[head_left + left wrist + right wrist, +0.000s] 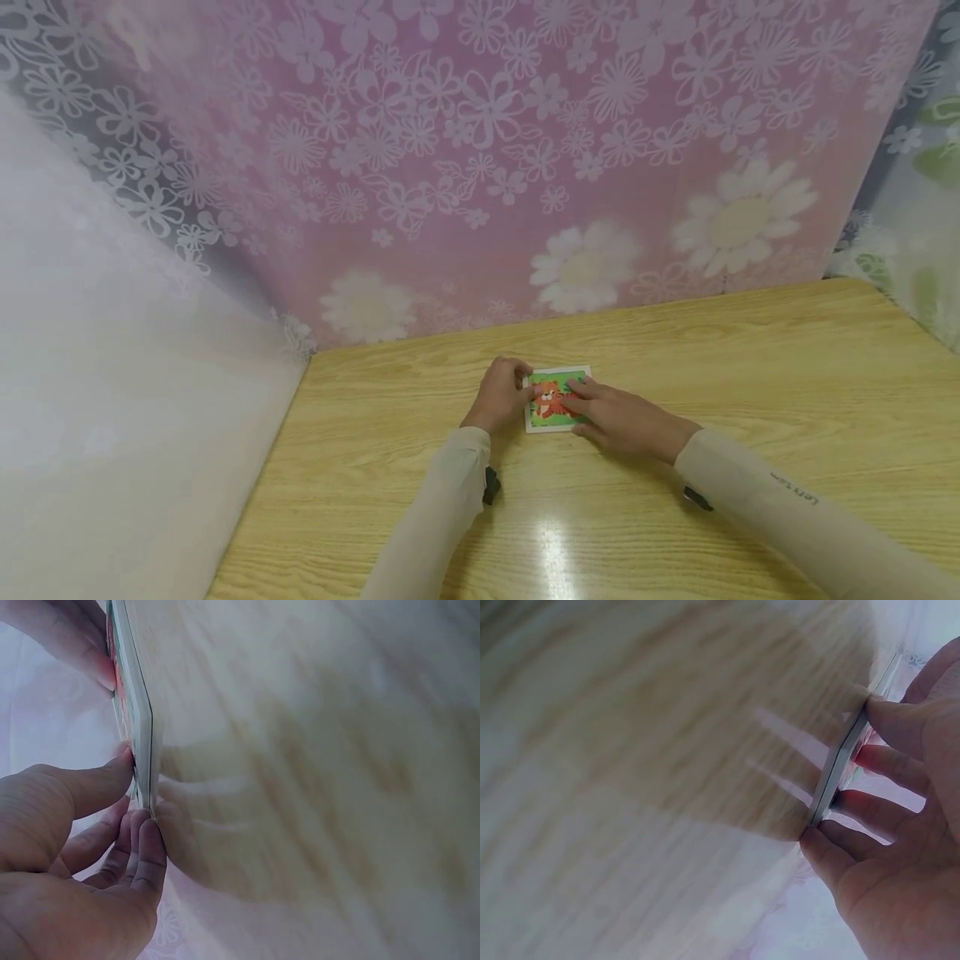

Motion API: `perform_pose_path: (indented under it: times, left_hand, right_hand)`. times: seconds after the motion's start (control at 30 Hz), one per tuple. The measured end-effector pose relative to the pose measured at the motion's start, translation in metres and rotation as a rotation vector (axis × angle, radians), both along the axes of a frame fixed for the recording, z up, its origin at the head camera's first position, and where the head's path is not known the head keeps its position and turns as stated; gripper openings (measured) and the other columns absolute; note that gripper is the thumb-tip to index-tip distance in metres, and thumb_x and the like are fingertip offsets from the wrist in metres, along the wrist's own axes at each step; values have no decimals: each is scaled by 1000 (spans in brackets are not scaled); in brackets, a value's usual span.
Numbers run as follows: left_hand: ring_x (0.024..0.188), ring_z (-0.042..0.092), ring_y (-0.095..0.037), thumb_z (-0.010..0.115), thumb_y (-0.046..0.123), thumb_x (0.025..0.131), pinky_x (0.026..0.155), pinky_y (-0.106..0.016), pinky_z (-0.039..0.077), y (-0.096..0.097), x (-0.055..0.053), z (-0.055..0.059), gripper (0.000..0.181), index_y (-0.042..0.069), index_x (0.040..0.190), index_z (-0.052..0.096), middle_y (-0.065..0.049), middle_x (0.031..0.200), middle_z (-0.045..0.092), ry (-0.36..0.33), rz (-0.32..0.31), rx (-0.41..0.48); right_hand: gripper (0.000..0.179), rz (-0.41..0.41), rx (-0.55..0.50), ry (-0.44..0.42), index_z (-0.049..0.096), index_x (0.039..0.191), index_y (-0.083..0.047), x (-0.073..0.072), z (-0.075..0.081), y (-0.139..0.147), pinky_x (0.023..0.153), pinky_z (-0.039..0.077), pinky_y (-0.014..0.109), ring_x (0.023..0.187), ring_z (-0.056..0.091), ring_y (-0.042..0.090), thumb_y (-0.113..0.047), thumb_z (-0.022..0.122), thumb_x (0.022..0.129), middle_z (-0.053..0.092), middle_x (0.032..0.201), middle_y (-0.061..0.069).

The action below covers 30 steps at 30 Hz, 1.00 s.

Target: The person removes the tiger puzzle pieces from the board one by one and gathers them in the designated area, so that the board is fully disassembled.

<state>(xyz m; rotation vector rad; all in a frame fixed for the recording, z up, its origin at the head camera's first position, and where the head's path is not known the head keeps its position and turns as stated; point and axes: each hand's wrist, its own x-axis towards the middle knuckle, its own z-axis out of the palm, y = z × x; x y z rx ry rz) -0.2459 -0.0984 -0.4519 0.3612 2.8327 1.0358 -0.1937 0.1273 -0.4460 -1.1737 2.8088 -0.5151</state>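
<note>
A small square picture board (551, 419) with a white border lies flat on the wood-grain table. Its face shows an orange tiger on green. At the board's left side, my left hand (501, 396) holds the edge, thumb on the face and bent fingers against the side, as the left wrist view shows. From the right, my right hand (626, 421) rests with extended fingers on the tiger's right half, covering part of it. The right wrist view shows the board's thin edge (836, 769), with the thumb and another fingertip touching its border.
The wood-grain table (375, 467) runs back to a pink floral curtain (465, 192). A white surface (112, 375) borders the table on the left. Another floral cloth (926, 208) hangs at the right. Light glares off the tabletop near the front.
</note>
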Motion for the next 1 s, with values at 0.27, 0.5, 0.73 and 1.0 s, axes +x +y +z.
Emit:
perform_pose_path:
  times: [0.27, 0.5, 0.73, 1.0]
  left_hand:
    - [84, 50, -14, 74, 21, 95, 75, -29, 47, 0, 2, -2, 32, 4, 121, 67, -6, 108, 58, 16, 14, 23]
    - [86, 54, -13, 74, 23, 95, 78, -30, 50, 1, 2, -2, 34, 4, 123, 66, -6, 112, 61, 15, 17, 39]
    - [89, 60, -14, 76, 18, 93, 78, -32, 54, 1, 4, 0, 34, 3, 123, 66, -8, 111, 66, 5, 40, 81]
    - [90, 66, -14, 70, 12, 97, 80, -31, 56, 5, 3, 0, 18, 3, 113, 70, -4, 101, 69, 25, 98, 177]
  right_hand:
    - [49, 4, -16, -7, 54, 143, 5, 1, 2, -1, 107, 40, 59, 139, 38, 51, -21, 62, 103, 40, 151, 33]
    - [48, 1, -14, 2, 54, 142, 6, 2, 2, -1, 106, 40, 59, 139, 38, 51, -20, 63, 102, 41, 150, 33]
    - [48, 5, -11, 3, 54, 143, 5, 2, 1, -1, 106, 41, 59, 139, 38, 51, -21, 62, 103, 41, 151, 33]
    - [50, -20, 0, -22, 52, 144, 5, 2, 3, -2, 108, 40, 58, 140, 37, 50, -22, 62, 103, 40, 151, 33]
